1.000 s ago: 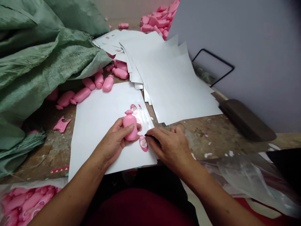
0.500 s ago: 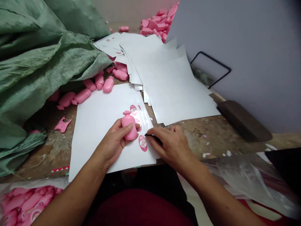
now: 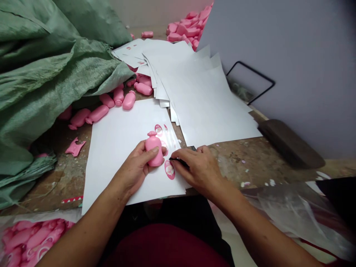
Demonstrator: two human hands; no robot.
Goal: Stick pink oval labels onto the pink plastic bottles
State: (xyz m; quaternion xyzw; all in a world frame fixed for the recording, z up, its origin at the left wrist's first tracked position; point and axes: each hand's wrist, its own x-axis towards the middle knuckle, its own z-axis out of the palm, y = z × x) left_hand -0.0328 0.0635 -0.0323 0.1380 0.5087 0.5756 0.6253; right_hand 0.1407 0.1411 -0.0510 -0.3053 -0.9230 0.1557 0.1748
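Note:
My left hand is closed around a small pink plastic bottle, its narrow end pointing up, over a white sticker sheet. Between the thumb and fingers of my right hand is a thin black pointed tool; its exact kind is not clear. The tool's tip is at the upper edge of an oval pink sticker, just right of the bottle. Another oval sticker lies above, and one more is partly hidden behind my left fingers.
Several pink bottles line the sheet's far edge beside a green woven sack. A stack of white sheets lies at the right, near a dark brown block. More pink bottles fill a bag at lower left. A pink scrap lies left.
My right hand has shifted slightly left, bringing the black tool's tip closer to the bottle and the top of the oval sticker. My left hand still holds the bottle nearly in place.

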